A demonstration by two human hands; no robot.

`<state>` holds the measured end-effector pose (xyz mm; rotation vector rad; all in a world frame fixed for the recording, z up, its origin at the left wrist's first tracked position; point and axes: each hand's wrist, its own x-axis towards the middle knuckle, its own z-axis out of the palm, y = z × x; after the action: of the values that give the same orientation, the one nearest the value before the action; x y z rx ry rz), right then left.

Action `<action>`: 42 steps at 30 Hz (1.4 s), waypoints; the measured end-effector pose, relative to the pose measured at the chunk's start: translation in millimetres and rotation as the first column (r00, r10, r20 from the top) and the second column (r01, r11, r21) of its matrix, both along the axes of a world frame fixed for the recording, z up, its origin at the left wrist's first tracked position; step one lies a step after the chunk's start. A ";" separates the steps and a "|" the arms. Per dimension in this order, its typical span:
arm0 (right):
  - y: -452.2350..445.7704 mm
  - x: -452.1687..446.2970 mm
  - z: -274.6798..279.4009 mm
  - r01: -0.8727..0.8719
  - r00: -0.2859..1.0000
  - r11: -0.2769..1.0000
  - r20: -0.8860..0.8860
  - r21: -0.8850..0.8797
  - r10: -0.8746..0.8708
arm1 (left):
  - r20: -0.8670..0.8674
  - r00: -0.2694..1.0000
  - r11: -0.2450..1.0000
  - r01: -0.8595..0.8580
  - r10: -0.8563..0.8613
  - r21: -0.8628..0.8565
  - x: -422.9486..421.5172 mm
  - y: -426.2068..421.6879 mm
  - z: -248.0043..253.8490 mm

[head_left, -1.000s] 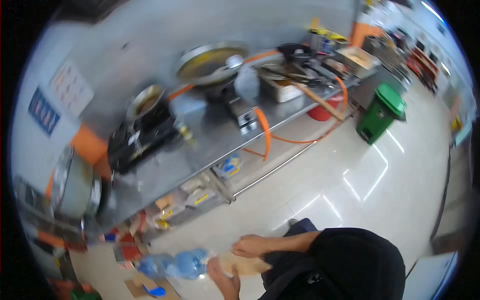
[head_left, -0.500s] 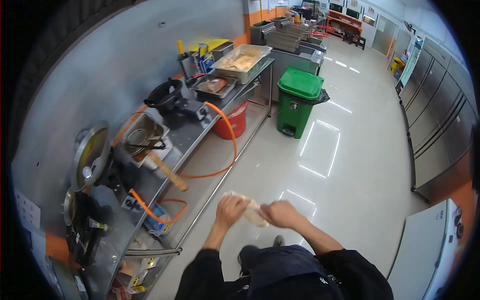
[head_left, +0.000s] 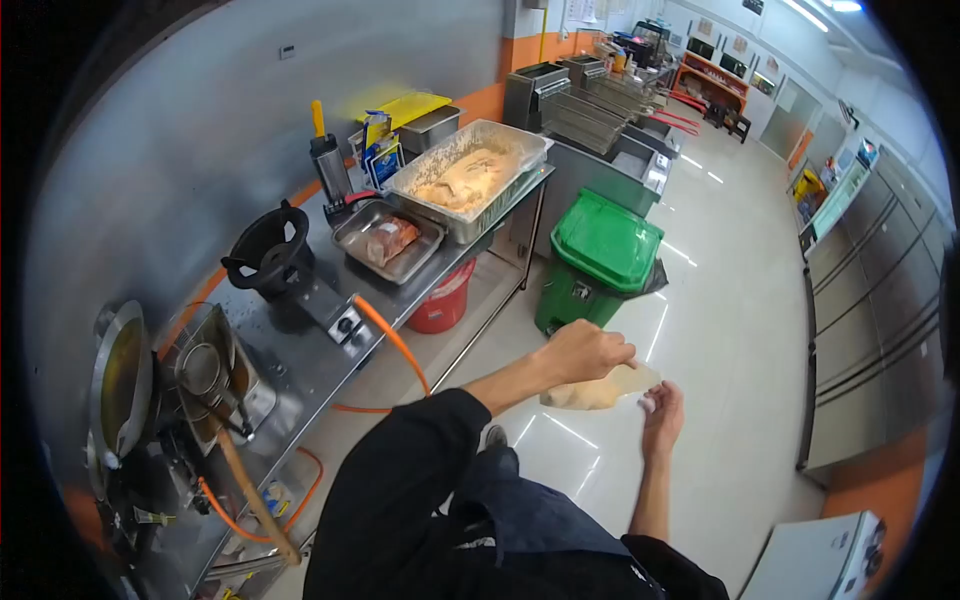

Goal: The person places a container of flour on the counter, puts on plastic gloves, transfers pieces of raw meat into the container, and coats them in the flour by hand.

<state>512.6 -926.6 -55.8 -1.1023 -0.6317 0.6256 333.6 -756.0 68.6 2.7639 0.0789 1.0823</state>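
My left hand (head_left: 590,352) is closed on the upper edge of a clear bag (head_left: 590,393) with something tan and powdery in its lower part. The bag hangs tilted in front of me, over the floor. At the bag's right end, my right hand (head_left: 662,418) has its fingers curled by the corner, with a small whitish bit at the fingertips. The green bin (head_left: 607,240) stands just beyond my left hand.
A steel table (head_left: 300,385) on the left holds a tray of breading (head_left: 470,180), a meat tray (head_left: 390,240), a black burner (head_left: 270,255) and a strainer (head_left: 203,370). Under it is a red bucket (head_left: 440,303). Steel cabinets (head_left: 870,290) line the right; a white appliance (head_left: 815,560) stands lower right.
The view has swung right and moved forward along the table, bringing the breading tray and bin nearer. The bag stays between my hands, now farther right, with my left hand reaching across above it.
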 end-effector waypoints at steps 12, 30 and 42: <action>385.5 -26.8 5.8 -0.543 0.471 0.659 -0.461 0.520 0.752 | 0.094 0.982 0.935 -0.123 0.163 -0.334 36.5 323.8 108.8; 836.0 25.7 143.9 -0.726 0.526 0.668 0.494 -0.163 0.692 | 0.136 0.484 0.488 -0.742 0.864 -0.460 -75.6 594.7 -23.7; 888.0 15.1 66.3 -0.710 0.366 0.649 0.643 -0.274 0.673 | -0.346 0.371 0.183 -0.864 0.862 -0.470 -93.9 580.5 -103.5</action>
<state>527.7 -38.6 10.5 -0.9717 -1.8747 0.8994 239.7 -175.5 -34.9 1.9357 1.8765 0.9162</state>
